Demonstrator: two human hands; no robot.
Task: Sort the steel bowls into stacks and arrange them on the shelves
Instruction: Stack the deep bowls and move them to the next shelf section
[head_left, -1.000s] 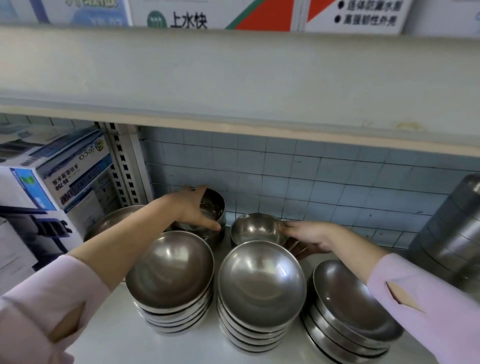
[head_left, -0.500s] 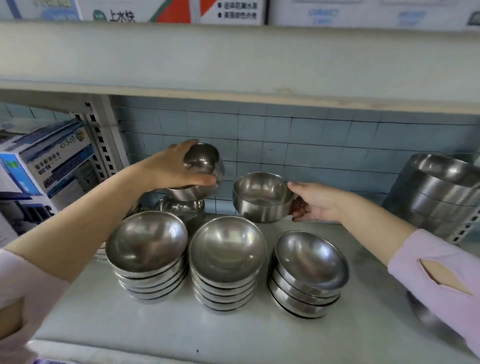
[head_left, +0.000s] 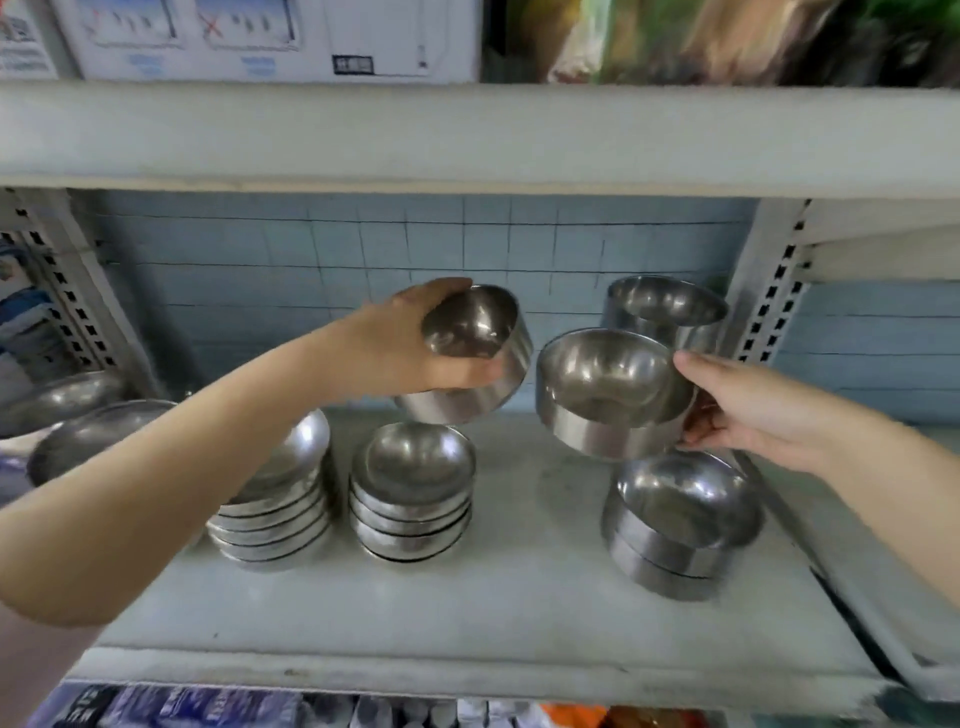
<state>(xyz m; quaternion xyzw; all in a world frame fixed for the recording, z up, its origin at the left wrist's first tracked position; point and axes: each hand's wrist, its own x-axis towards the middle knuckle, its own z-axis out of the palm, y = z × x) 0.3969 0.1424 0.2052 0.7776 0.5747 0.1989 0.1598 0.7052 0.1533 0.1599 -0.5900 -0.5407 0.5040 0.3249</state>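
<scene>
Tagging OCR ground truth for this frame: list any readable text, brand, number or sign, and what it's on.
No text can be read.
White box up top: diagrams, a red cross mark, a dark label; print too blurred.
Left box: print blurred.
Packages at the bottom edge: blurred.
Bowls: no marks visible.

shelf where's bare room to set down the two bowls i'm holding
Bare shelf lies between the middle stack and the right front stack, and along the front edge. Crowded: the left, where the left stack sits close to the middle one, and the back right corner, taken by the back stack.
</scene>
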